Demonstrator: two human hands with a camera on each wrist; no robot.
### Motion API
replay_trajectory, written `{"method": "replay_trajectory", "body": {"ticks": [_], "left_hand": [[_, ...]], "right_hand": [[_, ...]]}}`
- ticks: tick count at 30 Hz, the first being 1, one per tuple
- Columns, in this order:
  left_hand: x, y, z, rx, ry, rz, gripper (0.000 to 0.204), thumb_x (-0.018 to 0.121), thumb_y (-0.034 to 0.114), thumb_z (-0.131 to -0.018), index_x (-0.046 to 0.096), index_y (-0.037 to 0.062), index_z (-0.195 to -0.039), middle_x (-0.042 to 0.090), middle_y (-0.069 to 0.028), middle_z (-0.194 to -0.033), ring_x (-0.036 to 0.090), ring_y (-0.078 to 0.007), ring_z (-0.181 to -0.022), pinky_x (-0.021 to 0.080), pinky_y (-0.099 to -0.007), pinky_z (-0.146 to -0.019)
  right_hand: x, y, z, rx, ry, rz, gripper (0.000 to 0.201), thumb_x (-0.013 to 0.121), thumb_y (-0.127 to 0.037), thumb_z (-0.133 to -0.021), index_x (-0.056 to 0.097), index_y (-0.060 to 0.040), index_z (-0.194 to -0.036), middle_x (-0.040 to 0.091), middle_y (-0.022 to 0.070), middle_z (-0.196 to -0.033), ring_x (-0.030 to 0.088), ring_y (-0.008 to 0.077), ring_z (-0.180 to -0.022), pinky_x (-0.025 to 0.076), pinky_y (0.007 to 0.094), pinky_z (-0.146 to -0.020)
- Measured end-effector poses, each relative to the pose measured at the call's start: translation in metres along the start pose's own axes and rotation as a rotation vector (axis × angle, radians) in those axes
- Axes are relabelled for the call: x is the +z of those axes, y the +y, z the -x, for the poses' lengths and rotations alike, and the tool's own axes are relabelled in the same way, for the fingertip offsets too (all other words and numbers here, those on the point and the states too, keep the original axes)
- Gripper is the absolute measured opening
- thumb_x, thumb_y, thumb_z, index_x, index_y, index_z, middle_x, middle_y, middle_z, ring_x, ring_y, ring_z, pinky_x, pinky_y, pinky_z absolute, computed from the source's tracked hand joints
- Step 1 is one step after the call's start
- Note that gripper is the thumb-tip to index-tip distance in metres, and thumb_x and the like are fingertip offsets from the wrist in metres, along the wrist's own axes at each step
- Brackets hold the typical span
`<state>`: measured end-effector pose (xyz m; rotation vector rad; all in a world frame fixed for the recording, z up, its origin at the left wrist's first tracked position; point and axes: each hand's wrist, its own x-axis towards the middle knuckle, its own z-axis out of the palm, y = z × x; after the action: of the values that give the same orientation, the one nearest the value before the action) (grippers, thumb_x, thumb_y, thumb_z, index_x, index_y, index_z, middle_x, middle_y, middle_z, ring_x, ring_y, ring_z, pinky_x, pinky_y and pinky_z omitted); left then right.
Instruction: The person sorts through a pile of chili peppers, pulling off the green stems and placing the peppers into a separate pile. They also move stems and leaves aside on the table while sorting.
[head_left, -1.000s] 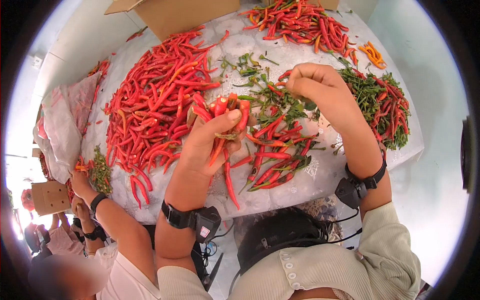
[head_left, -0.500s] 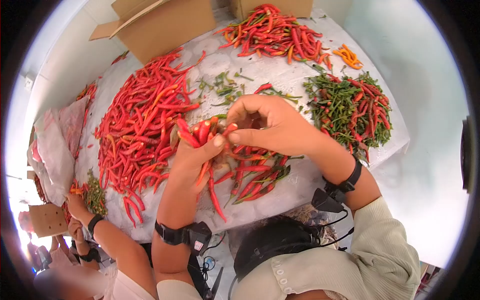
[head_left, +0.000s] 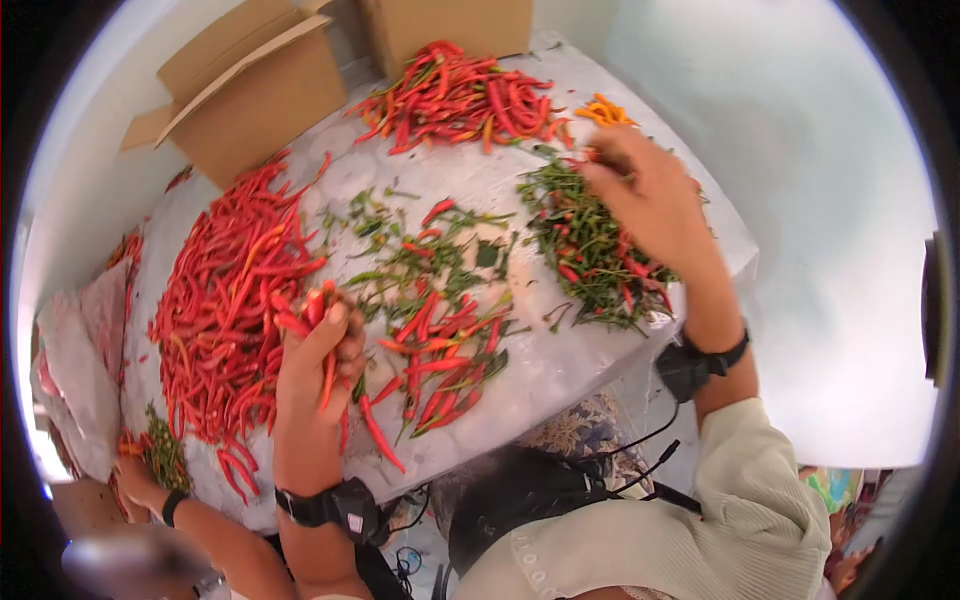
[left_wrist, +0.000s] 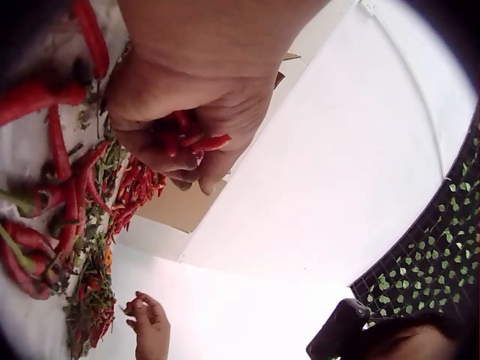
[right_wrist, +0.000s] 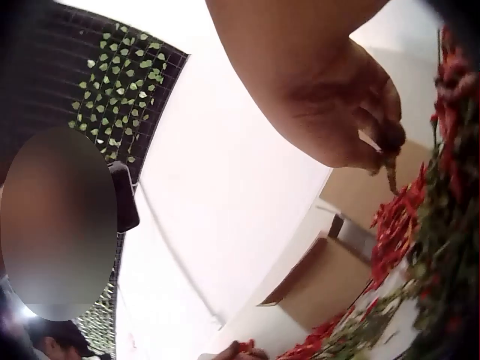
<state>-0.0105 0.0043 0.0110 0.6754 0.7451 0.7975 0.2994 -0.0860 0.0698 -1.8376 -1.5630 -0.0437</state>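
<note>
My left hand (head_left: 318, 355) grips a bunch of red chilies (head_left: 328, 292) beside the large red chili heap (head_left: 225, 300). In the left wrist view the fingers curl round the chilies (left_wrist: 206, 142). My right hand (head_left: 650, 195) is raised over the pile of green stems and mixed red chilies (head_left: 575, 225) at the right. Its fingertips pinch a small, brownish, withered chili (right_wrist: 391, 176), seen pointing down in the right wrist view. Between the hands lie red chilies with green stems (head_left: 450, 365) and scattered loose stems (head_left: 370, 225).
Cardboard boxes (head_left: 250, 100) stand at the back, with another red chili pile (head_left: 460, 95) before them. A few orange chilies (head_left: 605, 110) lie at the far right. On the left are a plastic sack (head_left: 80, 370) and another person's arm (head_left: 190, 520).
My right hand came in to the bunch in my left hand, then moved away right over the stem pile. The left hand keeps its bunch. The head view has swung right.
</note>
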Motion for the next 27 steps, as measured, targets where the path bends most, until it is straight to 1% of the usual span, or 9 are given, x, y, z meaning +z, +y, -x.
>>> {"method": "replay_trajectory", "body": {"ticks": [3, 7, 10, 12, 14, 17, 24, 25, 27], "left_hand": [[-0.005, -0.001, -0.004, 0.015, -0.039, -0.017, 0.020, 0.060, 0.012, -0.084, 0.055, 0.0125, -0.103, 0.056, -0.0019, -0.080, 0.046, -0.0060, -0.056, 0.035, -0.0157, -0.042], [-0.014, -0.002, -0.008, 0.021, -0.071, 0.028, 0.020, 0.059, 0.011, -0.085, 0.056, 0.0109, -0.104, 0.056, -0.0023, -0.080, 0.046, -0.0059, -0.058, 0.036, -0.0150, -0.041], [-0.009, 0.001, -0.007, -0.009, -0.035, 0.027, 0.015, 0.064, 0.012, -0.081, 0.055, 0.0121, -0.093, 0.055, 0.0003, -0.073, 0.047, -0.0046, -0.054, 0.035, -0.0168, -0.042], [-0.013, 0.001, -0.009, -0.018, -0.065, 0.045, 0.012, 0.062, 0.016, -0.083, 0.055, 0.0117, -0.092, 0.056, 0.0005, -0.074, 0.047, -0.0049, -0.054, 0.034, -0.0177, -0.042], [-0.014, 0.003, -0.009, -0.037, -0.084, 0.068, 0.012, 0.060, 0.018, -0.085, 0.055, 0.0113, -0.093, 0.056, 0.0005, -0.074, 0.047, -0.0052, -0.054, 0.034, -0.0182, -0.042], [-0.012, 0.004, -0.009, -0.061, -0.088, 0.132, 0.016, 0.050, 0.021, -0.091, 0.052, 0.0073, -0.099, 0.053, -0.0010, -0.076, 0.042, -0.0055, -0.055, 0.034, -0.0151, -0.040], [-0.011, 0.002, -0.007, -0.053, -0.050, 0.070, 0.017, 0.050, 0.020, -0.090, 0.052, 0.0073, -0.101, 0.052, -0.0010, -0.077, 0.042, -0.0057, -0.056, 0.032, -0.0158, -0.042], [-0.011, 0.001, -0.008, -0.049, -0.059, 0.067, 0.016, 0.051, 0.020, -0.090, 0.052, 0.0074, -0.101, 0.052, -0.0010, -0.077, 0.041, -0.0057, -0.057, 0.032, -0.0157, -0.042], [-0.011, 0.001, -0.007, -0.040, -0.079, 0.056, 0.016, 0.053, 0.018, -0.089, 0.052, 0.0076, -0.101, 0.052, -0.0010, -0.077, 0.041, -0.0056, -0.057, 0.031, -0.0157, -0.043]], "right_hand": [[-0.015, 0.040, 0.010, 0.035, -0.122, 0.286, 0.018, 0.056, -0.013, -0.079, 0.059, -0.0048, -0.095, 0.061, 0.0126, -0.092, 0.056, 0.0312, -0.091, 0.043, 0.0394, -0.077], [-0.012, 0.023, 0.009, 0.168, -0.087, 0.531, 0.023, 0.060, -0.010, -0.076, 0.060, -0.0039, -0.097, 0.060, 0.0135, -0.095, 0.055, 0.0314, -0.092, 0.043, 0.0397, -0.078], [0.015, -0.007, 0.004, -0.123, -0.009, 0.246, 0.022, 0.061, -0.010, -0.075, 0.060, -0.0041, -0.096, 0.059, 0.0137, -0.090, 0.055, 0.0318, -0.091, 0.043, 0.0397, -0.078], [0.042, -0.028, 0.001, -0.285, -0.134, -0.095, 0.021, 0.061, -0.011, -0.073, 0.061, -0.0042, -0.093, 0.058, 0.0133, -0.087, 0.055, 0.0324, -0.088, 0.043, 0.0395, -0.077], [0.066, -0.053, -0.006, -0.456, -0.344, -0.193, 0.018, 0.062, -0.010, -0.070, 0.062, -0.0043, -0.086, 0.059, 0.0127, -0.084, 0.056, 0.0317, -0.086, 0.044, 0.0394, -0.076], [0.100, -0.072, -0.008, -0.555, -0.553, -0.120, 0.015, 0.065, -0.008, -0.065, 0.062, -0.0047, -0.079, 0.059, 0.0123, -0.081, 0.056, 0.0311, -0.084, 0.045, 0.0399, -0.073], [0.114, -0.064, -0.006, -0.479, -0.601, -0.264, 0.016, 0.067, -0.004, -0.064, 0.060, -0.0029, -0.079, 0.058, 0.0103, -0.081, 0.054, 0.0306, -0.083, 0.044, 0.0389, -0.073], [0.116, -0.062, -0.007, -0.525, -0.510, -0.284, 0.020, 0.065, -0.004, -0.070, 0.058, -0.0028, -0.089, 0.059, 0.0082, -0.080, 0.056, 0.0240, -0.078, 0.044, 0.0342, -0.071], [0.107, -0.073, -0.007, -0.202, -0.586, -0.556, 0.020, 0.063, -0.005, -0.074, 0.055, -0.0025, -0.093, 0.059, 0.0097, -0.077, 0.057, 0.0210, -0.073, 0.044, 0.0319, -0.068]]}}
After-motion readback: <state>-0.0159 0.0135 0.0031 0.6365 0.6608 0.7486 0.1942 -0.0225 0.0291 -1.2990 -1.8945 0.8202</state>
